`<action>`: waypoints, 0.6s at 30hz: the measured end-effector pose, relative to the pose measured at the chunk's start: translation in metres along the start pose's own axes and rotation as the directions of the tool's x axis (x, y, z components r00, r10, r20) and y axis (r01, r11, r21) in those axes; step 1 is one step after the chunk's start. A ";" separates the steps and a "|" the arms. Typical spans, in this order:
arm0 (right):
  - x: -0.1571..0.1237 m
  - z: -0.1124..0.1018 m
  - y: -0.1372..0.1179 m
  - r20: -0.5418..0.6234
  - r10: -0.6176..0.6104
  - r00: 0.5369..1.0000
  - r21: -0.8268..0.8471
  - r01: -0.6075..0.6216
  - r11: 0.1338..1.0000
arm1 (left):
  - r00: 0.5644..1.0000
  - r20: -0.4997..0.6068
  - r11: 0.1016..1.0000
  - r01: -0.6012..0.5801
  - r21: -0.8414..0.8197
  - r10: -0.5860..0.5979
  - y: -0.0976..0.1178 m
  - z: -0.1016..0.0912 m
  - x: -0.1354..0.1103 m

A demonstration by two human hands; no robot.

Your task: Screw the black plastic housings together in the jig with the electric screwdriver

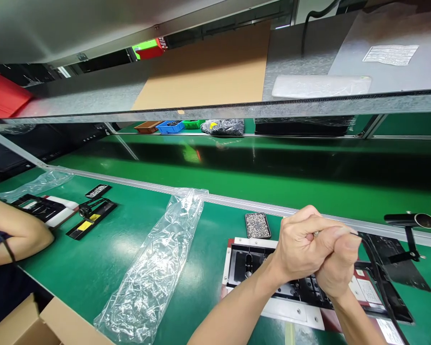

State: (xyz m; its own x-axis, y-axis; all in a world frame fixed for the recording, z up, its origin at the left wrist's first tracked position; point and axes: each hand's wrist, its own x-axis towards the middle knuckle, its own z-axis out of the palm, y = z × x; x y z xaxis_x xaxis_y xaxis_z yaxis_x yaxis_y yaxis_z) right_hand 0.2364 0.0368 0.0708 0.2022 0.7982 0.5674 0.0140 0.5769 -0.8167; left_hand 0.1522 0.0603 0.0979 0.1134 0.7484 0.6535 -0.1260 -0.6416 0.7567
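Note:
My left hand and my right hand are pressed together above a black and metal fixture on the green bench. Both are closed, and a thin metal piece shows between the fingers; which hand grips it I cannot tell. A small black tray of tiny screws lies just behind the fixture. A black bracket with a metal tube stands to the right of my hands.
A long clear plastic bag lies to the left of the fixture. Another person's arm works at a second fixture at far left. A cardboard box sits at the front left edge. A green conveyor belt runs behind, under a shelf.

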 end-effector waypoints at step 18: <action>-0.003 -0.002 0.004 0.002 0.054 0.999 -0.033 -0.054 0.998 | 0.999 -0.029 0.999 -0.032 -0.031 0.031 -0.005 0.000 -0.001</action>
State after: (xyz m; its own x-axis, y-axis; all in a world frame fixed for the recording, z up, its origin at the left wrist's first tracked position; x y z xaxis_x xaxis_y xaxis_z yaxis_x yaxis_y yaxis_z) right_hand 0.2377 0.0366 0.0661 0.2002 0.8287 0.5226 0.0352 0.5270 -0.8492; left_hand 0.1530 0.0621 0.0935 0.0813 0.7328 0.6755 -0.1602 -0.6594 0.7346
